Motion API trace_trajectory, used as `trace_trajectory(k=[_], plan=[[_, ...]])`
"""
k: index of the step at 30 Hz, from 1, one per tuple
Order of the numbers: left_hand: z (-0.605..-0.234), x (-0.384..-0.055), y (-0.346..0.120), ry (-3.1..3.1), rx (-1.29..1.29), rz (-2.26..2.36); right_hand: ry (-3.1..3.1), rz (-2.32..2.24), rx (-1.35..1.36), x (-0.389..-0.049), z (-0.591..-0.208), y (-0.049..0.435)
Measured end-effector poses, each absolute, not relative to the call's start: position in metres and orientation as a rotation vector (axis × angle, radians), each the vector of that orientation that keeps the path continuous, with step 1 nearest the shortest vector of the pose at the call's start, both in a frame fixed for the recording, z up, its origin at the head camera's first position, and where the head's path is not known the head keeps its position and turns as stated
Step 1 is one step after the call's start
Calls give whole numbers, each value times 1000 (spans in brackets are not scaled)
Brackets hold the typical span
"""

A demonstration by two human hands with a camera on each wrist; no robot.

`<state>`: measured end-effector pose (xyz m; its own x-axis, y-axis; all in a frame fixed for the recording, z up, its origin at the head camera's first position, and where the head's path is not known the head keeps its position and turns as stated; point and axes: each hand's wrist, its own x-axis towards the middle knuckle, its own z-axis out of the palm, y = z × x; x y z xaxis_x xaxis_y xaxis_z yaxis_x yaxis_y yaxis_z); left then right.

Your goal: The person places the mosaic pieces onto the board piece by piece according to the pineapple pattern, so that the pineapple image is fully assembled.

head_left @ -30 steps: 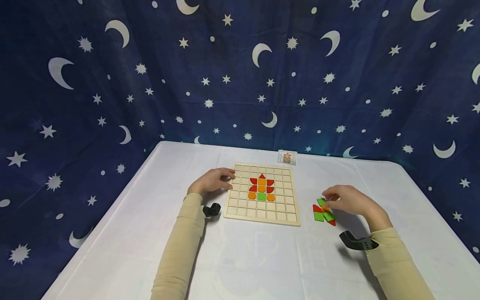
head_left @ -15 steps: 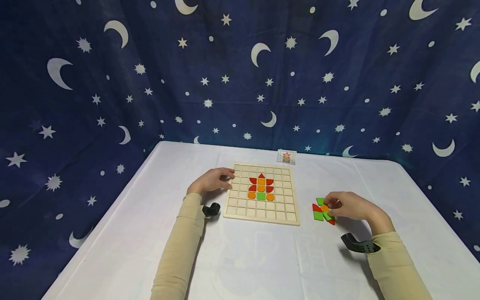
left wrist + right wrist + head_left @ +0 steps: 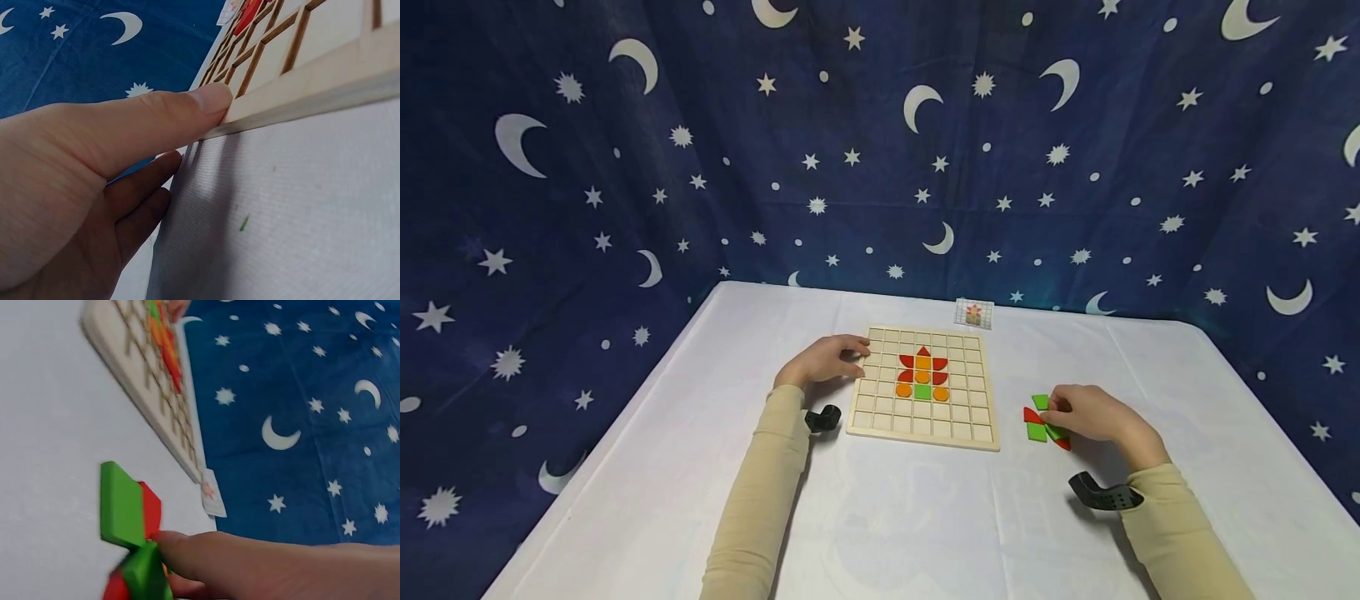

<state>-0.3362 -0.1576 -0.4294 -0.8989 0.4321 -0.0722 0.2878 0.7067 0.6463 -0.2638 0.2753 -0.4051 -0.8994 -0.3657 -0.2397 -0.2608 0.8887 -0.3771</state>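
Note:
A square wooden grid board [image 3: 880,408] lies on the table, with red, orange and green pieces [image 3: 922,377] set in its middle cells. My left hand [image 3: 820,362] rests at the board's left edge; in the left wrist view its thumb [image 3: 209,100] touches the rim. To the board's right, my right hand [image 3: 1093,412] is down at a small group of loose pieces, thumb and finger pinching an orange piece [image 3: 165,569] that they mostly cover. Around it lie a green square [image 3: 1037,432], a red piece [image 3: 1033,415] and another green piece [image 3: 1040,402].
A small pattern card [image 3: 973,313] with a similar coloured figure lies behind the board. White cloth [image 3: 917,517] covers the table. A dark blue curtain [image 3: 850,225] with moons and stars hangs behind it.
My right hand has come down and left onto the loose pieces; its fingers now cover the orange piece that showed half a second ago. The left hand and the board have stayed still.

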Motion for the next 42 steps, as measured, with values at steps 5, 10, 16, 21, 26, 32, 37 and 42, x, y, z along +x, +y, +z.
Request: trace_trajectory(k=[5,10,16,21,26,32,37,42], plan=[[-429,-336,-158,2696,567,968,2734,-481,-402,-260,-401,271],[-429,-336,-158,2699,561,969,2710,-489,-398,-261,-400,270],[-430,-337,-157,2694,557,972,2771,-462,-424,-266,-406,265],[-430,-337,-157,2692,550,968,2806,-477,-470,-268,-409,262],[-430,-337,-158,2698,555,962,2823,-467,-459,-270,-409,261],[-429,-339,-158,2700,573,947,2848,-527,-413,-271,-404,257],[-427,-339,-158,2702,566,940,2892,-506,-526,-274,-399,233],[-428,-338,-158,2698,569,936,2907,-494,-791,-274,-400,197]])
